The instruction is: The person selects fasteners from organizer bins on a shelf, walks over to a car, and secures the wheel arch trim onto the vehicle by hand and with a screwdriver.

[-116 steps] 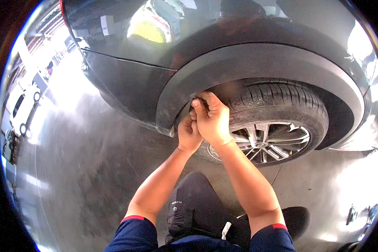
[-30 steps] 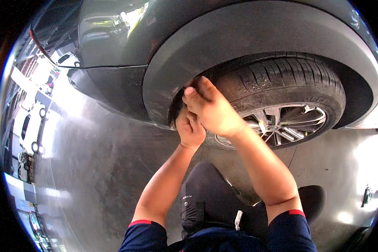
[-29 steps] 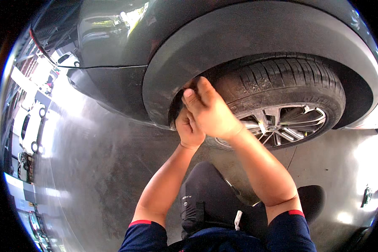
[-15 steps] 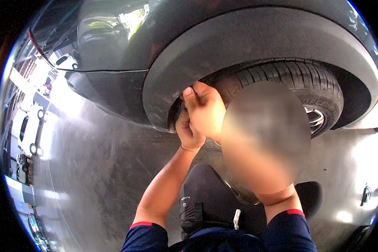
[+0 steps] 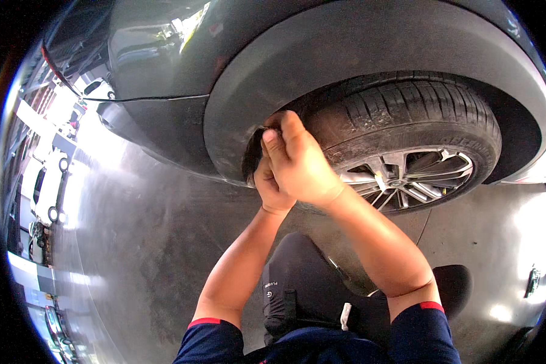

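Observation:
My right hand (image 5: 306, 162) is closed at the rear lower edge of a dark grey wheel arch trim (image 5: 239, 103). Its thumb and curled fingers meet at the arch lip, over something dark that I cannot make out. Just below and partly behind it, my left hand (image 5: 274, 189) is closed too, with its fingertips hidden in the dark gap behind the lip. The two hands touch, and my right forearm crosses in front of the wheel. Beside them stands a black tyre (image 5: 400, 115) on a silver multi-spoke rim (image 5: 397, 182).
A dark grey car body panel and bumper (image 5: 158, 127) curve above and to the left. My bent knee (image 5: 294, 261) in dark trousers is below my hands, over a shiny grey floor (image 5: 145, 224). White vehicles (image 5: 48, 188) stand far off at the left.
The hands stay at the same spot on the arch lip. My right hand's fingers have shifted slightly up and its wrist has turned a little. The car sits slightly higher in view.

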The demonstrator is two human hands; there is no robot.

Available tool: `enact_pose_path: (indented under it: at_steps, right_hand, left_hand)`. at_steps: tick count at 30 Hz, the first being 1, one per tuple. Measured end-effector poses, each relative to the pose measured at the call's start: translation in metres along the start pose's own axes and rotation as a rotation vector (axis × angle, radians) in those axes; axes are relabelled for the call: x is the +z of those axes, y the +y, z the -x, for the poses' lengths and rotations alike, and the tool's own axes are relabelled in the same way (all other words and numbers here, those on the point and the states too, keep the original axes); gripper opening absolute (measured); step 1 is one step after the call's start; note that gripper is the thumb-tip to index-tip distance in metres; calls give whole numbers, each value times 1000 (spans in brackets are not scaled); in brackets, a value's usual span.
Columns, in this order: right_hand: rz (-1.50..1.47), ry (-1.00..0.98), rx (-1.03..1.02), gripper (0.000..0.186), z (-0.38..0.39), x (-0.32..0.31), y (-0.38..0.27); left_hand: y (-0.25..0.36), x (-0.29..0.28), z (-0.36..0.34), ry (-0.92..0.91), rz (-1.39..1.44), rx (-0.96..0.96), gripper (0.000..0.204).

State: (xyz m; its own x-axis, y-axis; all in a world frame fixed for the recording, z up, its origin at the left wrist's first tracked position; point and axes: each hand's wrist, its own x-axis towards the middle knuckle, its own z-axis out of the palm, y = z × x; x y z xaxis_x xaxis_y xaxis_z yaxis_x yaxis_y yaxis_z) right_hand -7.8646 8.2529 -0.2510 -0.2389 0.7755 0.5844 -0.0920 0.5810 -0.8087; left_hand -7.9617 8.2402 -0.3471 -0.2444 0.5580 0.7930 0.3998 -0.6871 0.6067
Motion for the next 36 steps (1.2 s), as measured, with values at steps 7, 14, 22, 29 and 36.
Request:
enact_pose_path:
  at_steps: [7, 14, 22, 29, 36]
  right_hand:
    - [250, 245, -275, 6, -2, 19, 7]
    - [159, 80, 57, 10, -9, 6, -3]
    - [-642, -452, 872, 24, -47, -29, -16]
    - [-180, 2, 129, 25, -6, 7, 10]
    - [201, 257, -269, 10, -5, 25, 9]
  left_hand:
    - [-7, -5, 7, -52, 255, -179, 27]
    - [6, 2, 1, 2, 119, -134, 19]
    - [-16, -12, 20, -39, 317, -327, 20]
    - [-2, 2, 7, 6, 16, -46, 15]
    - [-5, 1, 4, -20, 31, -216, 35]
